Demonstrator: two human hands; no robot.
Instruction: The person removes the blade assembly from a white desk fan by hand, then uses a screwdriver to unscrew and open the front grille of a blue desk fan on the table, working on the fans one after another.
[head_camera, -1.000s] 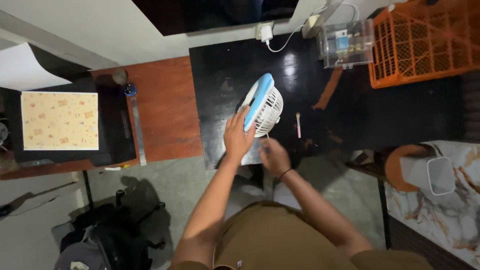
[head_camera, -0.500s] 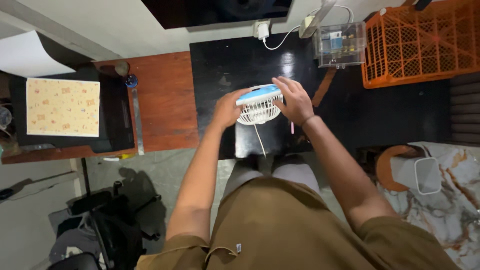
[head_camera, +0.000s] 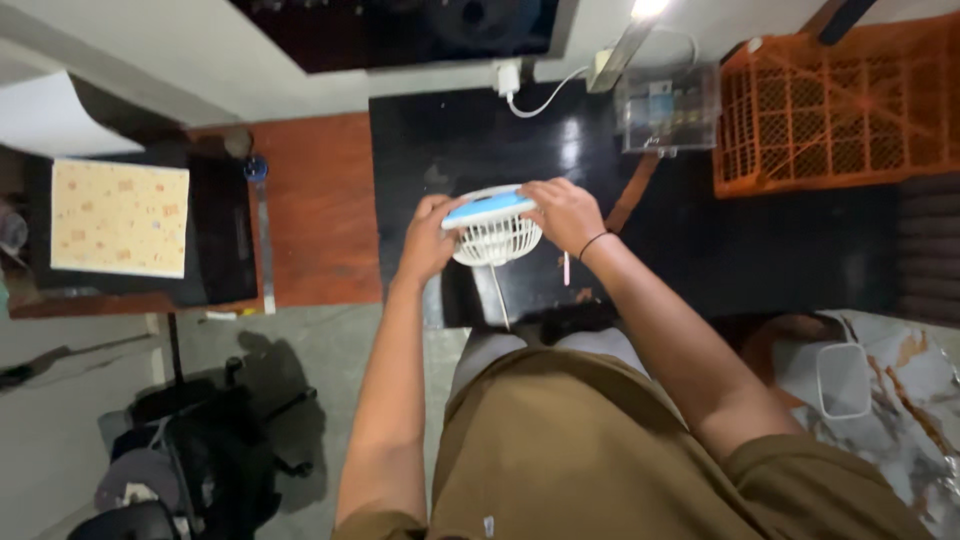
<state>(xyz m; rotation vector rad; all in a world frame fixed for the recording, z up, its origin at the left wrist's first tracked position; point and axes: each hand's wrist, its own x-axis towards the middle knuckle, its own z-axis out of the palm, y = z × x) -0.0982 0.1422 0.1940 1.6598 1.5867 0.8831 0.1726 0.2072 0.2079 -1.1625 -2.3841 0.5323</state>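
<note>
At nine o'clock in my view I see a black box (head_camera: 225, 245) with a yellow patterned sheet (head_camera: 118, 219) lying on top, set on a reddish wooden table (head_camera: 320, 210). Down at seven o'clock a dark bag (head_camera: 215, 470) sits on the grey floor (head_camera: 330, 350).

Toward the centre, my left hand (head_camera: 428, 243) is clasped on the left edge of a small fan (head_camera: 493, 225), white wire cage facing down toward me, blue housing on top. The fan is held just above the black glossy table (head_camera: 470, 140), near its front edge. My right hand (head_camera: 562, 212) grips the fan's right side, fingers curled over the blue rim, a dark band on the wrist. Both hands are closed on the fan.

At twelve o'clock a white charger (head_camera: 507, 78) is plugged in at the wall. At one o'clock stands a clear plastic box (head_camera: 665, 108), and at two o'clock an orange lattice crate (head_camera: 835, 105). At four o'clock a small white basket (head_camera: 843, 380) rests on a marbled surface (head_camera: 900, 420).
</note>
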